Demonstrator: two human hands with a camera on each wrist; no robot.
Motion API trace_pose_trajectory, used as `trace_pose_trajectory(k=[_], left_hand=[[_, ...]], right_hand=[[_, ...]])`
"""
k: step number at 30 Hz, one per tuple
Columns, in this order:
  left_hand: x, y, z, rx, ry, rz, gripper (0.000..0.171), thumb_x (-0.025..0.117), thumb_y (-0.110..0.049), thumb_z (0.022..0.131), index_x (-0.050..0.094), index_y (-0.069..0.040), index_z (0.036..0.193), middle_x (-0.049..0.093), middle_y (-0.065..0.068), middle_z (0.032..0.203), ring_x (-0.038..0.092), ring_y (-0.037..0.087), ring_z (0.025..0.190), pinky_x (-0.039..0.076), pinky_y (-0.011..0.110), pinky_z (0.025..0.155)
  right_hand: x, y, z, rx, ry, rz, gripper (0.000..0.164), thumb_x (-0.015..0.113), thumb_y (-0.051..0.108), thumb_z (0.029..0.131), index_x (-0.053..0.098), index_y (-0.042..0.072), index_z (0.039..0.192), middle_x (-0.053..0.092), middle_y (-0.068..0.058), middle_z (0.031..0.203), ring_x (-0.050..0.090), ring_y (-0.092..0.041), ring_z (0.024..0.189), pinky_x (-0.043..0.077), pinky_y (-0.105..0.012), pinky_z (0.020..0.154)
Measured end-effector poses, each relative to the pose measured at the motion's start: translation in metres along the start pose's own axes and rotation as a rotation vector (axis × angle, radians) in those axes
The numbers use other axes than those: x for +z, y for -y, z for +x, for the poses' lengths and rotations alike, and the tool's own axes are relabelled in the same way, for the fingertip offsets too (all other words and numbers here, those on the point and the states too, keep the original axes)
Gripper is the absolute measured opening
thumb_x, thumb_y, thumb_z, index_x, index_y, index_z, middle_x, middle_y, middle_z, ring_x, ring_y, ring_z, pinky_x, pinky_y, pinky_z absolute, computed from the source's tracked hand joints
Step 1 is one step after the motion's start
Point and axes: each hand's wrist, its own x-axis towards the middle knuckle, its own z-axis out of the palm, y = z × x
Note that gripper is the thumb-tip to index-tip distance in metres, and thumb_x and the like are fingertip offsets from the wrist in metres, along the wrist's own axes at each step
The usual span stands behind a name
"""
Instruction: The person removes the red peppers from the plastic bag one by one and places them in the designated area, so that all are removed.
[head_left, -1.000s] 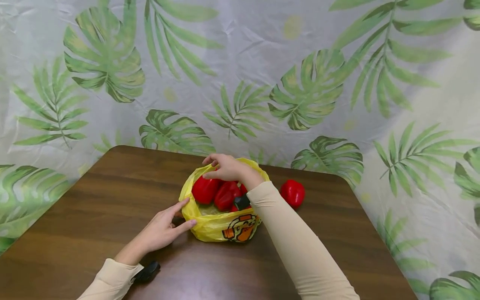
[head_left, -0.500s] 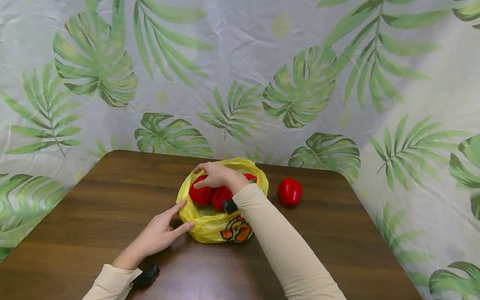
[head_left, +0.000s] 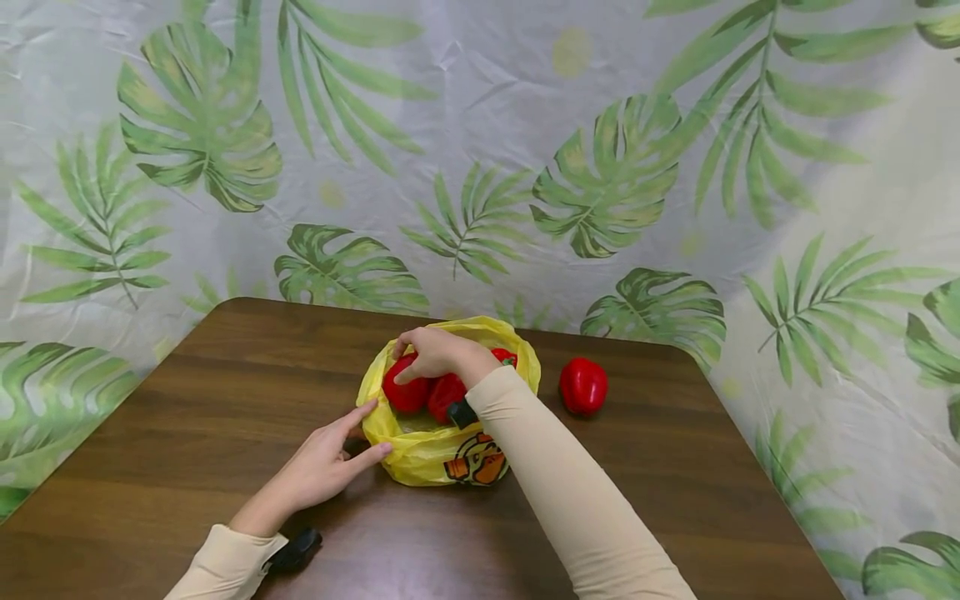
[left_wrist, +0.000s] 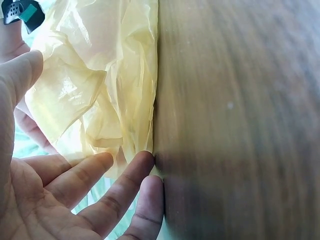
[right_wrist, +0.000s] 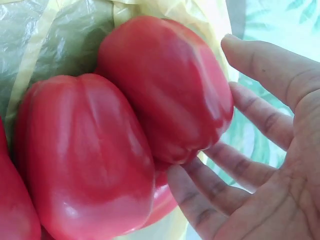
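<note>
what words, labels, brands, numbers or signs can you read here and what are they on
No text can be read in any view.
Yellow bag: an orange and black printed picture, no legible lettering.
Red peppers in the bag: no labels visible.

Soft light is spread across the grey-white, leaf-printed fabric backdrop [head_left: 480, 150] in the head view, and a pale sheen is reflected by the near part of the dark brown wooden table [head_left: 405, 542]. In the left wrist view, glints are caught on the crinkled yellow plastic bag [left_wrist: 75, 95], while the table is blurred; in the right wrist view, whitish highlights are seen on the glossy red bell peppers [right_wrist: 90, 155] and the backdrop is overexposed.
</note>
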Motion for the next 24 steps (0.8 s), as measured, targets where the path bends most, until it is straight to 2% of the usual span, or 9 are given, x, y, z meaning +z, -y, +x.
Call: trace_pose_trajectory(k=[6, 12, 18, 24], left_hand=[[0.0, 0.001, -0.001, 0.0, -0.005, 0.011, 0.079, 0.07, -0.048, 0.103, 0.042, -0.008, 0.165, 0.076, 0.013, 0.129, 0.062, 0.009, 0.079, 0.05, 0.024, 0.071], [0.001, 0.002, -0.002, 0.006, -0.015, 0.022, 0.079, 0.071, -0.048, 0.103, 0.043, -0.008, 0.164, 0.076, 0.013, 0.129, 0.065, 0.01, 0.089, 0.052, 0.024, 0.073], [0.002, 0.003, -0.001, 0.026, -0.022, 0.035, 0.078, 0.071, -0.047, 0.103, 0.044, -0.007, 0.164, 0.076, 0.012, 0.128, 0.066, 0.011, 0.092, 0.052, 0.025, 0.073], [0.001, 0.003, 0.0, 0.038, -0.026, 0.045, 0.078, 0.071, -0.047, 0.103, 0.044, -0.007, 0.164, 0.077, 0.011, 0.127, 0.067, 0.012, 0.096, 0.053, 0.024, 0.074]], right_hand=[[-0.001, 0.007, -0.004, 0.047, 0.023, -0.014, 0.031, 0.08, 0.025, 0.099, 0.064, 0.012, 0.123, 0.063, -0.006, 0.116, 0.053, -0.021, 0.1, 0.047, -0.033, 0.089], [0.001, 0.014, -0.006, 0.071, 0.052, -0.091, 0.031, 0.08, 0.025, 0.098, 0.061, 0.012, 0.119, 0.06, -0.004, 0.108, 0.053, -0.02, 0.096, 0.045, -0.031, 0.082], [0.001, 0.015, -0.008, 0.083, 0.06, -0.138, 0.031, 0.079, 0.027, 0.1, 0.06, 0.014, 0.12, 0.063, -0.006, 0.113, 0.055, -0.021, 0.098, 0.046, -0.032, 0.084], [-0.002, 0.014, -0.011, 0.079, 0.085, -0.166, 0.041, 0.079, 0.03, 0.1, 0.062, 0.016, 0.134, 0.066, -0.009, 0.133, 0.057, -0.021, 0.107, 0.051, -0.036, 0.095]])
